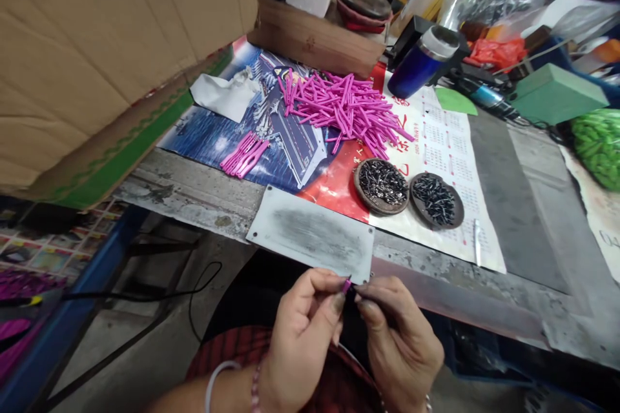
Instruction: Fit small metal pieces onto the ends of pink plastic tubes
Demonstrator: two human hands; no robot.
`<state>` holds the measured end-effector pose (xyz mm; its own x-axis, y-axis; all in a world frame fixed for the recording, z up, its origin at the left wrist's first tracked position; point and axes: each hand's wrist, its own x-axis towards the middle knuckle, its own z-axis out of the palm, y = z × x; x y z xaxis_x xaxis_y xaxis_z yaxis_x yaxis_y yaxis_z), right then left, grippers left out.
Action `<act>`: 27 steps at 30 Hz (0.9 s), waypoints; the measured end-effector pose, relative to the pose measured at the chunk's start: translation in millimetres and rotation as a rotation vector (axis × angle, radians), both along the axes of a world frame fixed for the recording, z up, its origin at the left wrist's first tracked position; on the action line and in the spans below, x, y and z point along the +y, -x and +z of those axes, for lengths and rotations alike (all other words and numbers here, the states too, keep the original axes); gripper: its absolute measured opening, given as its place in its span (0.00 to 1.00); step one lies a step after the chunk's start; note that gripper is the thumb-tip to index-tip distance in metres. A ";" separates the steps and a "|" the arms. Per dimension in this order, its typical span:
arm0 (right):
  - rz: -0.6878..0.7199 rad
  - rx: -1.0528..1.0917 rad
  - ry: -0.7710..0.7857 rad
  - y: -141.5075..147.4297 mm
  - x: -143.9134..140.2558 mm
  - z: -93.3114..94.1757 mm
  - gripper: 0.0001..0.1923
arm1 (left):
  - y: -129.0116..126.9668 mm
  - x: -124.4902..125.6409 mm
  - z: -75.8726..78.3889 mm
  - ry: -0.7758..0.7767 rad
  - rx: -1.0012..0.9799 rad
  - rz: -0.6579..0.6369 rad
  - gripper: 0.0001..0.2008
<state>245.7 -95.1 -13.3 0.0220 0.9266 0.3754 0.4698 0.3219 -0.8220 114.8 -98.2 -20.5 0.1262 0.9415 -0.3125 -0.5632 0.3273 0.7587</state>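
My left hand (303, 335) and my right hand (400, 339) meet just below the bench's front edge, fingertips pinched together on one small pink plastic piece (346, 284). Only its tip shows between the fingers. On the bench lies a big loose heap of pink sticks (341, 106), and a small neat bundle of pink sticks (243, 155) rests to the left. Two round dishes hold small dark metal parts: a left dish (382, 186) and a right dish (436, 200). A grey metal plate (310, 235) is fixed at the bench edge right above my hands.
A large cardboard box (97, 45) looms at the left. A blue flask (421, 61), a green box (557, 93), a wooden block (310, 39), plastic bags and a pile of green parts (598, 145) crowd the back and right. A calendar poster (436, 135) covers the bench.
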 end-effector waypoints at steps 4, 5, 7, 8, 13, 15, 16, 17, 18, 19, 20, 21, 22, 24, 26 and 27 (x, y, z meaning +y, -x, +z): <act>-0.077 -0.052 -0.061 1.8 1.3 -1.1 0.12 | -1.1 2.6 1.8 0.176 -0.143 -0.062 0.11; -0.093 -0.045 -0.066 2.6 1.8 -1.6 0.12 | -1.3 3.5 3.1 0.194 -0.162 -0.064 0.12; -0.113 -0.011 -0.057 3.6 2.6 -3.9 0.12 | -1.7 5.6 5.9 0.223 -0.196 -0.058 0.13; -0.121 0.007 -0.047 3.7 2.8 -5.7 0.11 | -2.0 6.7 7.2 0.236 -0.209 -0.057 0.13; -0.151 -0.028 -0.097 0.2 1.0 -13.9 0.09 | -3.2 10.5 9.9 0.273 -0.225 -0.059 0.13; -0.145 -0.163 -0.162 -1.4 -0.2 -12.8 0.10 | -2.9 11.4 10.2 0.280 -0.220 -0.059 0.13; -0.144 -0.247 -0.187 -1.9 -0.8 -11.2 0.11 | -2.6 12.0 10.4 0.279 -0.213 -0.057 0.13; -0.145 -0.331 -0.202 -2.3 -1.3 -9.3 0.13 | -2.1 12.5 10.6 0.275 -0.205 -0.053 0.13; -0.143 -0.406 -0.206 -2.6 -1.8 -7.5 0.14 | -1.6 13.1 10.9 0.267 -0.195 -0.046 0.13; -0.139 -0.465 -0.207 -2.7 -2.2 -6.1 0.15 | -1.1 13.6 11.2 0.259 -0.187 -0.038 0.13; -0.137 -0.504 -0.206 -2.9 -2.4 -5.4 0.15 | -0.7 14.1 11.5 0.252 -0.181 -0.032 0.13; -0.138 -0.522 -0.208 -3.0 -2.5 -5.4 0.14 | -0.5 14.5 11.8 0.248 -0.176 -0.033 0.13; -0.143 -0.522 -0.212 -3.1 -2.4 -6.2 0.12 | -0.4 14.8 12.1 0.246 -0.174 -0.038 0.13; -0.174 -0.483 -0.210 -2.9 -1.8 -8.9 0.09 | -0.7 15.1 12.5 0.251 -0.176 -0.050 0.13; -0.207 -0.426 -0.184 -2.1 -0.9 -10.9 0.06 | -1.1 15.0 12.5 0.261 -0.182 -0.053 0.13; -0.220 -0.400 -0.164 -1.4 -0.5 -11.0 0.05 | -1.2 14.7 12.4 0.264 -0.185 -0.051 0.13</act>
